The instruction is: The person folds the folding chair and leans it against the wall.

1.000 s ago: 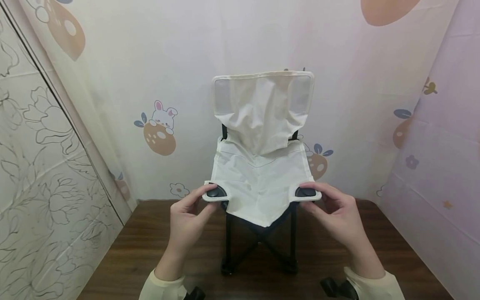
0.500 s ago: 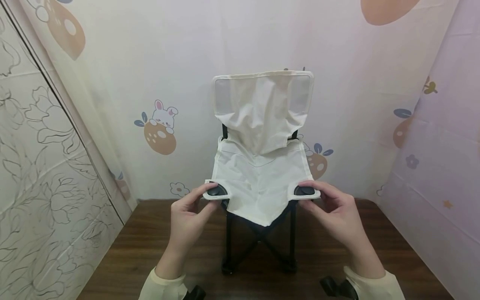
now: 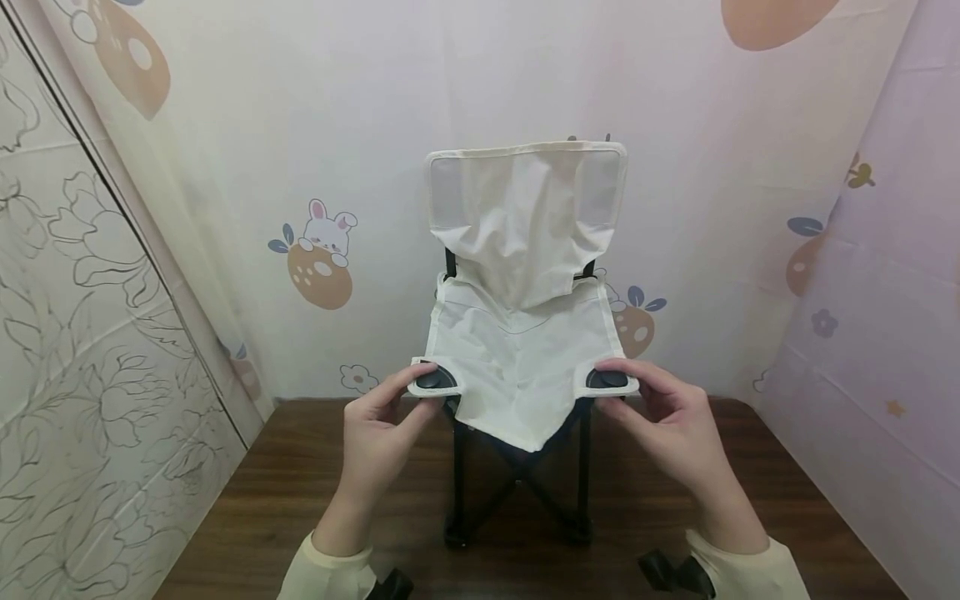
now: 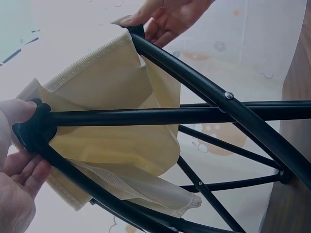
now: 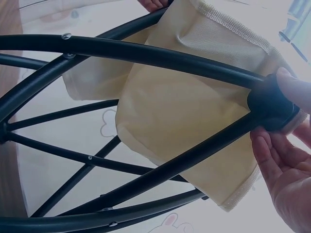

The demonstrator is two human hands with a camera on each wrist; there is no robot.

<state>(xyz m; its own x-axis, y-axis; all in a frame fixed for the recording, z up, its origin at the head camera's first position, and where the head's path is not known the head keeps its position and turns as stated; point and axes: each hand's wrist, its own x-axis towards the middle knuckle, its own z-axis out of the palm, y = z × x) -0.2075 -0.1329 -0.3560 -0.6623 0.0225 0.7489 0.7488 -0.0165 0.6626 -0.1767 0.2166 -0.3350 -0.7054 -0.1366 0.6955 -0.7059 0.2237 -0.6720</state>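
Note:
A small folding camp chair with a cream fabric seat point(image 3: 525, 358) and backrest point(image 3: 527, 212) stands upright in the middle of the head view. Its black crossed tube legs point(image 3: 517, 482) meet the table below. At the seat's left front corner, my left hand point(image 3: 382, 437) pinches the black plastic corner cap point(image 4: 38, 121) between thumb and fingers. The opposite front corner cap point(image 5: 274, 104) is pinched the same way by my right hand point(image 3: 675, 429). Between the two corners the seat fabric sags, its front edge dipping to a point. Both wrist views look under the seat at the tubes and metal rivets point(image 4: 229, 95).
The chair stands on a dark brown wooden table point(image 3: 300, 483). Close behind it hangs a pale curtain point(image 3: 375, 108) printed with bunnies and carrots. Another curtain point(image 3: 90, 358) with line-drawn flowers covers the left side, and a pale one point(image 3: 877, 350) the right.
Both hands keep their grip on the corners and have shifted slightly inward and upward. The front corners and the leg ends stand a little closer together.

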